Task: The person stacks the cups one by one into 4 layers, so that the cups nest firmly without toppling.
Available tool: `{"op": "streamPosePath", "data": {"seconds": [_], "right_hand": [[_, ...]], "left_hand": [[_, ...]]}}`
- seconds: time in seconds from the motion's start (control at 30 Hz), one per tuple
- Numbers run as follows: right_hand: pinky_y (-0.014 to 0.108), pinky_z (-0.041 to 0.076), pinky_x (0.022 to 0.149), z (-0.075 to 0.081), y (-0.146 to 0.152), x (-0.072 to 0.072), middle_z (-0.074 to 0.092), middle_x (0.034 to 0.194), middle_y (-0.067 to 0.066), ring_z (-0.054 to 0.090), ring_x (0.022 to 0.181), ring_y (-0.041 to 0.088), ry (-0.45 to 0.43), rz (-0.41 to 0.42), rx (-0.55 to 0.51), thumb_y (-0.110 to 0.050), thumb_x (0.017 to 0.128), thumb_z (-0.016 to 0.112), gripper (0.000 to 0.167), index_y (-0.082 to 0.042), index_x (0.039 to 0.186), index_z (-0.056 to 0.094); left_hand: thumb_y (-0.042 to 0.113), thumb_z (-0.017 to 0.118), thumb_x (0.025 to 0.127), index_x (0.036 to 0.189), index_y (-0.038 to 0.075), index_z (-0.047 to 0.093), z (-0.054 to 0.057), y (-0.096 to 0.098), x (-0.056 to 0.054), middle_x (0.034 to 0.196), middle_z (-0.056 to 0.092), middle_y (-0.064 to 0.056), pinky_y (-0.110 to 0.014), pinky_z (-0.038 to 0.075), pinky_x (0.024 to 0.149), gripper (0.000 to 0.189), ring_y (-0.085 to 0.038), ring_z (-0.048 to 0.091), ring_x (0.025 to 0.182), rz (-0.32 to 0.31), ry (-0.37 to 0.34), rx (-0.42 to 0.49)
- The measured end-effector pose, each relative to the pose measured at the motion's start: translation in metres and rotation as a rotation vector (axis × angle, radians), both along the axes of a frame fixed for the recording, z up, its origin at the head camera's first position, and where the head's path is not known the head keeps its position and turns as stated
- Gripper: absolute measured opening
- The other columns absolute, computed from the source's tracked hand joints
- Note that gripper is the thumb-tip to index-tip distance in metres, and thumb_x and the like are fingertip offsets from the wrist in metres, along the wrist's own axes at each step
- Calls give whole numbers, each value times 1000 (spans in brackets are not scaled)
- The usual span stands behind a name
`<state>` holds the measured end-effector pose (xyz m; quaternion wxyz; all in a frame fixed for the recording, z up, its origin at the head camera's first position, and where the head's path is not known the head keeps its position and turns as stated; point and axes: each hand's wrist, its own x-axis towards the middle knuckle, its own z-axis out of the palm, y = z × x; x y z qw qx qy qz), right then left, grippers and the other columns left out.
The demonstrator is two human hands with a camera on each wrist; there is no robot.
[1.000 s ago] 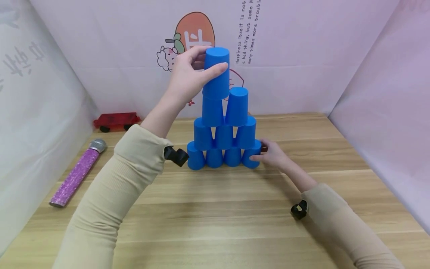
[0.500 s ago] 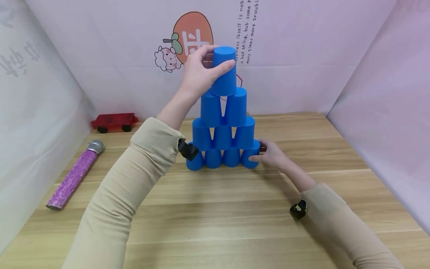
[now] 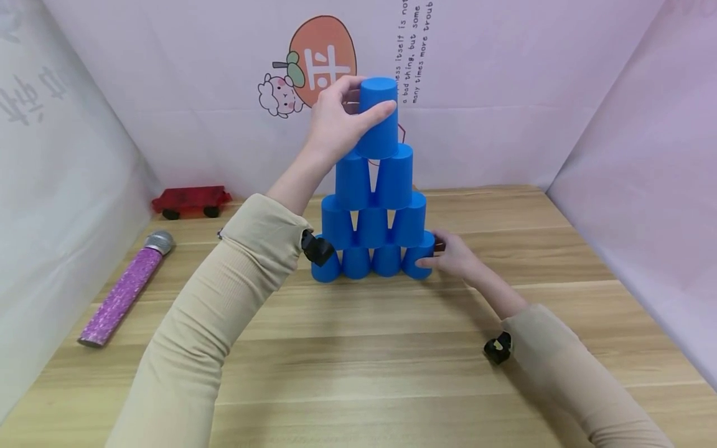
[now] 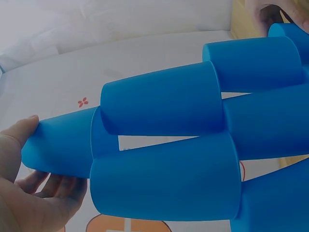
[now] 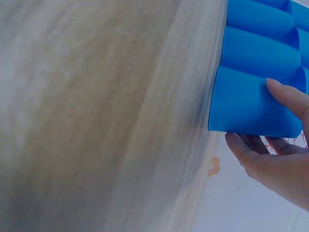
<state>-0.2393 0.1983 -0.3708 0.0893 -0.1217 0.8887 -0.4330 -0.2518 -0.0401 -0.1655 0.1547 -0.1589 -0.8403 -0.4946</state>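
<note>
Blue cups stand upside down in a stepped pyramid: several in the bottom row, three above, then two cups [image 3: 394, 177]. My left hand [image 3: 336, 121] holds the top blue cup [image 3: 378, 127] from the left, thumb across its front and fingers behind. That cup's rim sits at the tops of the two cups, straddling them in the left wrist view. Low on the right, my right hand [image 3: 456, 256] grips the outermost bottom cup [image 5: 251, 104], thumb on one side and fingers on the other. The left sleeve's black wrist mount partly covers the leftmost bottom cup [image 3: 326, 269].
A pink glitter microphone [image 3: 126, 292] lies at the left of the wooden table [image 3: 358, 367]. Behind it, near the back wall, is a red toy car [image 3: 192, 201]. White printed sheets form walls at the back [image 3: 482, 124] and both sides.
My left hand has carried the top cup rightward, from over the left cup of the two-cup row to the middle above both. The right hand stays at the bottom right cup.
</note>
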Motion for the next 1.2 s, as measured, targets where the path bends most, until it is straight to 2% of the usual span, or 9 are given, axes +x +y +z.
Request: {"op": "streamPosePath", "data": {"seconds": [0.2,0.37,0.53,0.8,0.97,1.2], "right_hand": [[55,44,98,-1,1,-2,50,131,29,51,118,44,8,7,3,-15,86,69,64,6,137,37],[55,45,98,-3,2,-4,50,131,28,51,118,44,12,8,1,-14,85,69,63,5,136,38],[55,45,98,-4,3,-6,51,131,27,52,118,43,10,10,-4,-13,85,69,62,4,136,39],[55,45,98,-4,4,-5,50,132,27,51,118,43,-3,12,-14,-12,85,68,63,4,137,37],[56,44,99,-3,3,-5,50,132,27,51,118,43,-6,11,-9,-13,85,68,63,3,138,37],[56,44,98,-3,4,-4,49,132,28,51,119,44,-9,9,1,-14,85,68,64,4,138,36]], "left_hand": [[45,67,82,139,22,42,-3,-3,1,137,53,1,-35,46,101,67,-14,53,122,-20,-22,-1],[46,66,82,142,23,37,-9,-12,5,141,48,2,-35,44,103,71,-14,49,127,-41,-13,22],[45,64,84,143,23,36,-17,-27,11,141,47,2,-32,44,103,68,-13,47,127,-51,6,56],[39,63,87,140,24,41,-32,-52,26,137,51,1,-36,47,100,60,-12,49,125,-72,38,152],[38,62,88,140,23,41,-46,-66,38,137,52,0,-36,45,103,58,-13,49,125,-59,48,145],[41,60,90,140,23,41,-76,-86,50,137,51,0,-38,41,107,57,-14,48,126,-31,-6,125]]}}
